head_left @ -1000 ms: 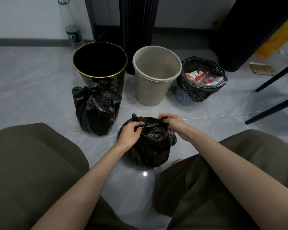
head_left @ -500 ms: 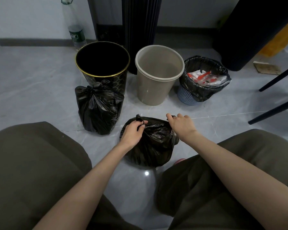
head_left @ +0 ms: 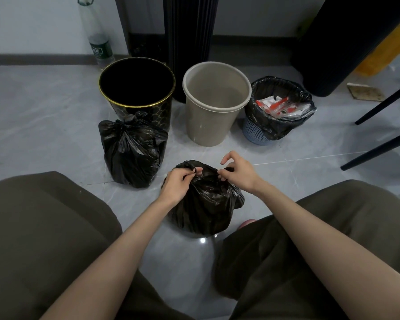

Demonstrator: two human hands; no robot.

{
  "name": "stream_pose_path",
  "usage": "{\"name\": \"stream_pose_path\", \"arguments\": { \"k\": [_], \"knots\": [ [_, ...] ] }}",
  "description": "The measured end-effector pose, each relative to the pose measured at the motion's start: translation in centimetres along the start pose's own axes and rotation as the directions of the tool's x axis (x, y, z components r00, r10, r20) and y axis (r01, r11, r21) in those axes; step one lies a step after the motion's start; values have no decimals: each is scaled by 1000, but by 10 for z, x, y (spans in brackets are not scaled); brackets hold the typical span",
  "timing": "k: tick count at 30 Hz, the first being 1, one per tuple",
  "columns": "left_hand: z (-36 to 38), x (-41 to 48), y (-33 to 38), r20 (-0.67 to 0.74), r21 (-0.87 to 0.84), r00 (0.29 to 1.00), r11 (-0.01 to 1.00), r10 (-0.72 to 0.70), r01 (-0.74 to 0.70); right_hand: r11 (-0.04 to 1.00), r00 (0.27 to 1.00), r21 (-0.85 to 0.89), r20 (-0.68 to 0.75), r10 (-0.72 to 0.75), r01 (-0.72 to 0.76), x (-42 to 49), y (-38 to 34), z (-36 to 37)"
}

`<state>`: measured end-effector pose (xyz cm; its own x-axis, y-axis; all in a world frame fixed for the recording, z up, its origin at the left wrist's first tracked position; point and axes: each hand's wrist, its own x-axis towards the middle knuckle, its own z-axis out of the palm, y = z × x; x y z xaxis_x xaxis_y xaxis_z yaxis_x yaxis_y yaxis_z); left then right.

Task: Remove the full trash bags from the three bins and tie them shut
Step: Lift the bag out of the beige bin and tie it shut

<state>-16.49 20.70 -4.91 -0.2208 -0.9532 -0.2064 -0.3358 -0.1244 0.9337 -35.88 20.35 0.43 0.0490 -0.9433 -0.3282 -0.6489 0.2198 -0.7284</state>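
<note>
A full black trash bag stands on the floor between my knees. My left hand pinches a twisted ear of the bag at its top left. My right hand pinches the bag's top right with thumb and lower fingers, the index finger lifted. A tied black bag stands to the left, in front of the bagless black bin with gold rim. The beige bin holds no bag. The small blue basket bin at the right still carries a black liner full of wrappers.
A plastic bottle stands by the wall at the back left. A dark ribbed column rises behind the bins, and a big dark cylinder at the back right. Black chair legs slant in from the right. My knees flank the bag.
Both hands have drawn closer together over the bag's top. My right hand shifted inward and its index finger lifted. The camera tilted slightly.
</note>
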Motion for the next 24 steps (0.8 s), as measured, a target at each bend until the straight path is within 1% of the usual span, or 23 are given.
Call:
{"name": "stream_pose_path", "arguments": {
  "k": [1,2,3,4,5,7,9,11,12,13,14,15,16,17,18,19,21,24],
  "knots": [
    [1,-1,1,11,-15,1000,1000,-1,1,983,997,170,-33,71,-64,-2,1,4],
    [1,-1,2,17,-28,1000,1000,4,-3,935,989,336,-47,140,-117,-3,2,9],
    [1,-2,4,23,-36,1000,999,15,-14,863,981,483,-42,192,-148,-4,2,13],
    [1,-1,5,35,-35,999,999,20,-19,794,976,587,-30,218,-159,-4,2,17],
    [1,-1,5,50,-24,999,1000,18,-17,754,973,636,-23,229,-162,-4,3,20],
    [1,0,5,66,9,998,1000,-6,5,762,974,629,-26,223,-158,-3,5,27],
    [2,1,-2,45,31,998,999,-43,41,789,974,595,-42,224,-156,-2,10,34],
    [2,0,-7,33,47,997,997,-65,63,839,972,520,-62,227,-163,-2,12,42],
    [3,-1,-5,49,40,996,996,-79,77,871,974,465,-74,215,-157,-2,12,45],
    [5,-2,-3,76,-9,991,993,-113,114,897,977,418,-83,197,-145,-2,12,48],
    [7,-4,2,114,-117,978,975,-174,187,913,981,387,-85,176,-131,-2,12,51],
    [9,-6,9,155,-263,955,921,-254,287,921,984,370,-81,160,-120,-3,10,54],
    [10,-7,16,211,-393,922,835,-326,385,925,986,363,-75,151,-114,-4,8,56],
    [10,-8,22,264,-487,888,743,-375,459,926,987,360,-70,147,-112,-4,7,58],
    [9,-7,24,306,-529,860,679,-407,509,929,987,353,-71,141,-107,-5,7,60],
    [8,-6,25,341,-549,839,635,-423,544,935,988,341,-83,131,-96,-5,7,62],
    [5,-7,26,386,-579,821,583,-419,570,946,985,314,-121,119,-76,-6,8,66],
    [6,-10,29,411,-598,810,547,-419,586,949,977,306,-170,131,-74,-7,9,70]
  ]
}}
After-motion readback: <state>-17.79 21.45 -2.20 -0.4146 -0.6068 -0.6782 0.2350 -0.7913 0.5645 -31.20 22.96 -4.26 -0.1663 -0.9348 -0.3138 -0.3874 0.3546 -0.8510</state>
